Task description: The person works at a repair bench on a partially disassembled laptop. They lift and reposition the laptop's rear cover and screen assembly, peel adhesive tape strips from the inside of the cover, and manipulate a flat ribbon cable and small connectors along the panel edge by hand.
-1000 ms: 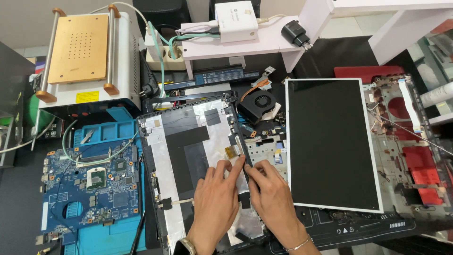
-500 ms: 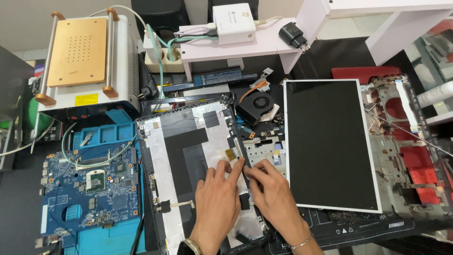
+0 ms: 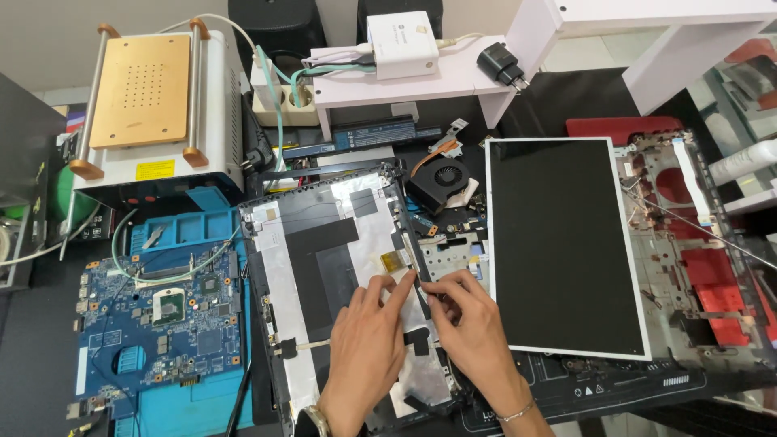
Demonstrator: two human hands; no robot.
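My left hand (image 3: pixel 366 348) rests flat on the foil-lined inside of a laptop screen back cover (image 3: pixel 324 243), fingertips near its right edge. My right hand (image 3: pixel 469 324) is beside it, thumb and fingers pinched on a thin black strip (image 3: pixel 417 279) that runs along the cover's right edge. A small gold patch of tape (image 3: pixel 394 260) sits just above my fingers. A bracelet is on my right wrist and a watch on my left.
A bare black display panel (image 3: pixel 558 243) lies to the right, then a red laptop base shell (image 3: pixel 696 259). A blue motherboard (image 3: pixel 158 316) lies at left on a blue mat. A cooling fan (image 3: pixel 441 178), a heated separator machine (image 3: pixel 154 105) and a white shelf (image 3: pixel 405 77) stand behind.
Both hands stay on the cover's right edge; the fingers have shifted only slightly along the black strip.
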